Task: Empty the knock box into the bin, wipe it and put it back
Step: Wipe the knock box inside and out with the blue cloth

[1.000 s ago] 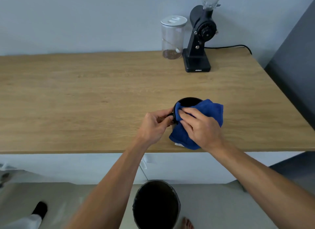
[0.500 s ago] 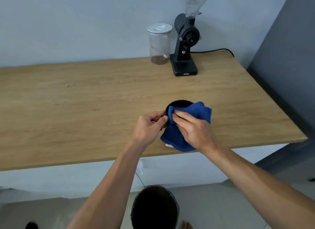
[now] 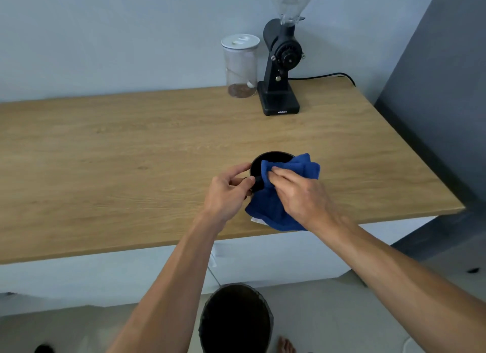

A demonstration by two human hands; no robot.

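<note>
The wooden table (image 3: 131,168) carries the black knock box (image 3: 265,161) near its front edge. Below on the floor stands the bin (image 3: 235,318), its inside dark. The right hand (image 3: 299,195) lies palm down, its grip pressing a blue cloth (image 3: 268,205) over the box's rim. The left hand (image 3: 226,192) curls its grip around the box's side. At the back, a coffee grinder (image 3: 280,71) stands beside a clear lidded jar (image 3: 240,66) with brown grounds at its bottom.
</note>
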